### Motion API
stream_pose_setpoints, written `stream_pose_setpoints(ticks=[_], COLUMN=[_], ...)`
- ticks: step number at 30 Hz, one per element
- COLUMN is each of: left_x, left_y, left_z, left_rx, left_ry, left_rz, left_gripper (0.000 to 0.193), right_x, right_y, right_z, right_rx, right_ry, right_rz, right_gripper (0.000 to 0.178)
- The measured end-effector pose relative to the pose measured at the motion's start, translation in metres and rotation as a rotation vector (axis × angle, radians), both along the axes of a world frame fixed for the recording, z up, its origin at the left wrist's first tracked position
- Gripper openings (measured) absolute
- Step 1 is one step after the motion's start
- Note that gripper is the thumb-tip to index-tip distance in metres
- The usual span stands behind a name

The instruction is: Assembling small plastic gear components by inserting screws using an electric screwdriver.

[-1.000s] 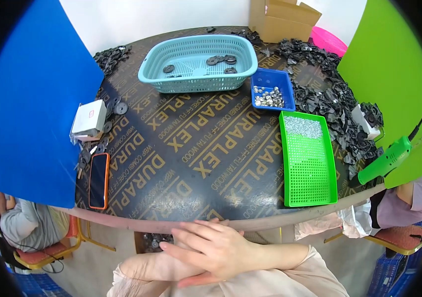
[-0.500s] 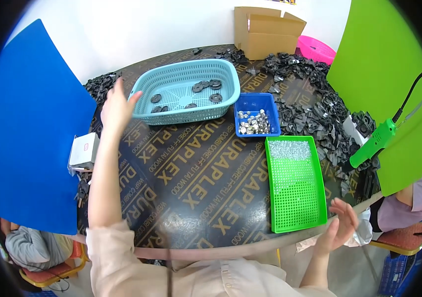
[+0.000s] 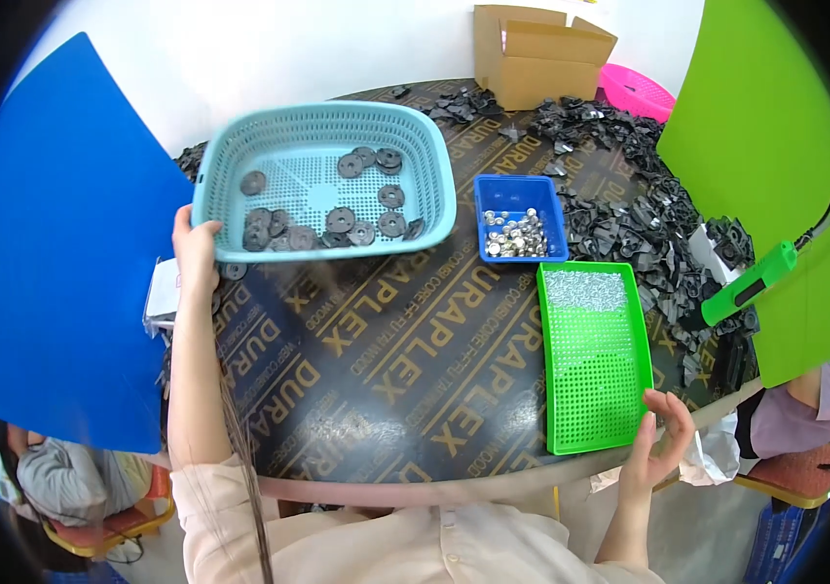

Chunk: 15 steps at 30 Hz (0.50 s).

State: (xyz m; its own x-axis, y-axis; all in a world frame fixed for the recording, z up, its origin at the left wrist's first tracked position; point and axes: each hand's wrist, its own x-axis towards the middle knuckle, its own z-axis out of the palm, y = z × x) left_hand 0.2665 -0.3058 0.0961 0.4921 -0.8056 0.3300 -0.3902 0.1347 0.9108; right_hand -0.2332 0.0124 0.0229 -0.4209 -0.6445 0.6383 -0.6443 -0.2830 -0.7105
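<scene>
A: Starting at the left, what has the left hand [image 3: 193, 251] got?

B: Its fingers are closed over the near left corner of the light blue basket [image 3: 230, 161], which sits toward the far left of the round table [image 3: 386, 370]. A scatter of black discs [image 3: 341, 220] lies across the basket floor, only thinly covering it.

A: And further right?

B: A small blue tray [image 3: 493, 190] holds a heap of little silver parts [image 3: 515, 235]. Just beside it, nearer the person, the green pegboard tray [image 3: 595, 389] has silver pieces filling only its far strip; I judge most of its grid unfilled, so a lot looks left.

A: The right hand [image 3: 658, 443]?

B: Fingers loosely spread, holding nothing, just off the green tray's near right corner.

A: The surroundings?

B: The table has a dark printed top, with black parts [image 3: 629, 214] piled along the far right. A blue panel [image 3: 55, 282] stands at left, a green panel [image 3: 775, 136] at right, and a cardboard box [image 3: 536, 54] and pink basket [image 3: 634, 92] sit at the back by a white wall.
</scene>
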Motion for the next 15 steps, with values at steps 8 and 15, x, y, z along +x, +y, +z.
stream_pose_setpoints(ticks=[8, 15], left_x=[-0.044, -0.075], left_y=[0.114, 0.134], left_z=[0.066, 0.084], left_rx=[-0.144, -0.197], left_ry=[0.167, 0.096], left_rz=[-0.132, -0.197], left_gripper=[0.042, 0.043], right_x=[0.036, 0.067], right_y=[-0.011, -0.013], right_z=[0.014, 0.041], right_rx=[0.089, 0.185], right_ry=[-0.018, 0.241], right_rz=[0.117, 0.234], right_gripper=[0.035, 0.042])
